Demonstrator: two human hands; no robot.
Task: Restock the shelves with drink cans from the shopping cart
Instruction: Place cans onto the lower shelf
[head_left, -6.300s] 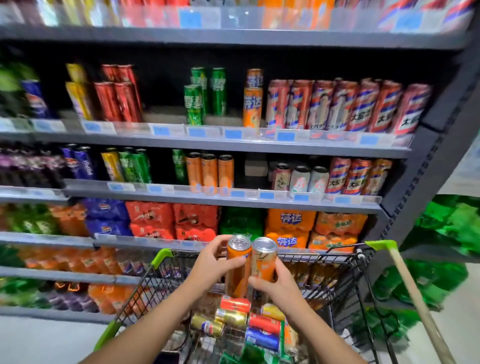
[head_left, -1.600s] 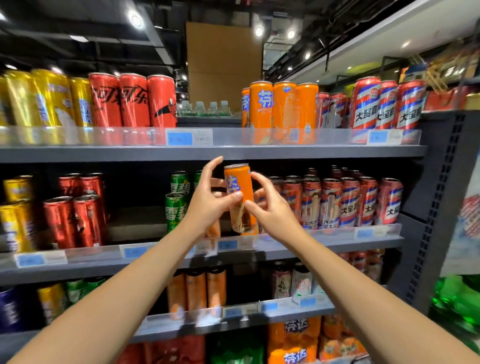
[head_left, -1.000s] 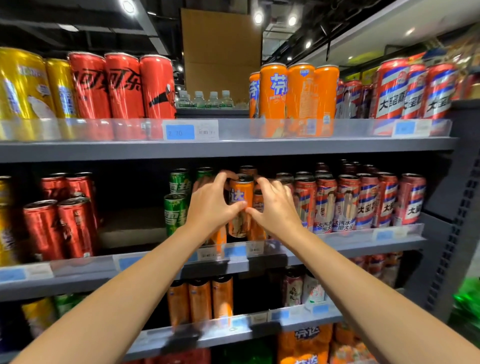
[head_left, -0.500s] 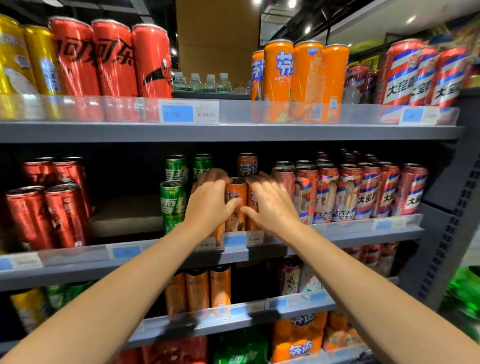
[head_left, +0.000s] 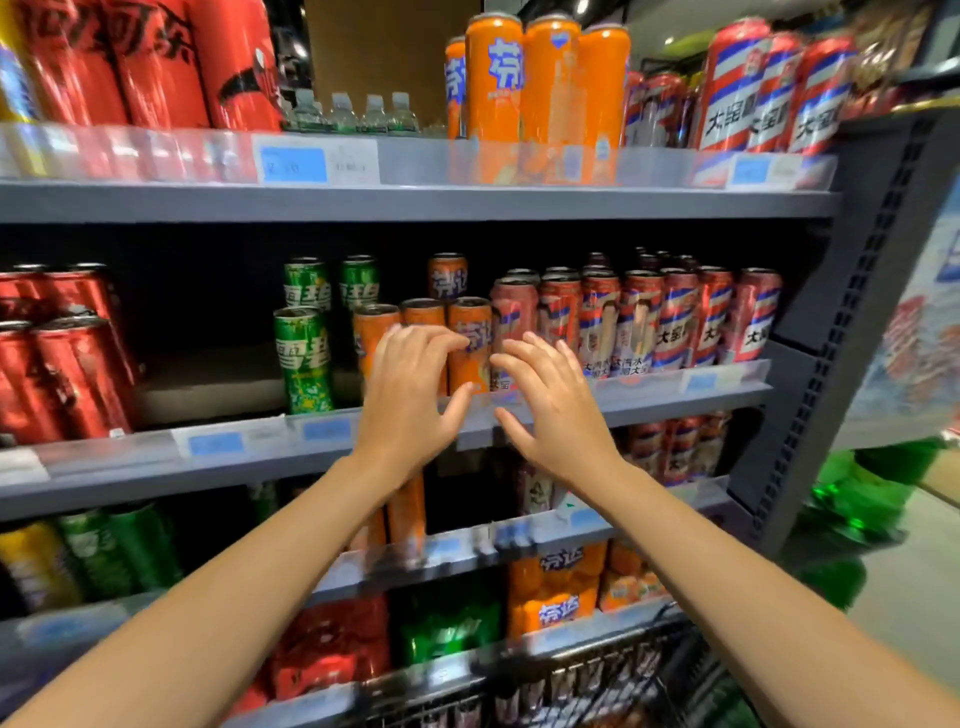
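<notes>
The left hand (head_left: 410, 400) partly hides three front-row orange cans (head_left: 470, 343) on the middle shelf (head_left: 675, 395); both it and the right hand (head_left: 558, 410) hold nothing, fingers loose.

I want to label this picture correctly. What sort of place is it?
Most likely a drinks aisle in a supermarket or convenience store: grey shelves carry rows of orange cans and red cans, blue price labels line the shelf edges, and a shopping cart stands below.
</notes>
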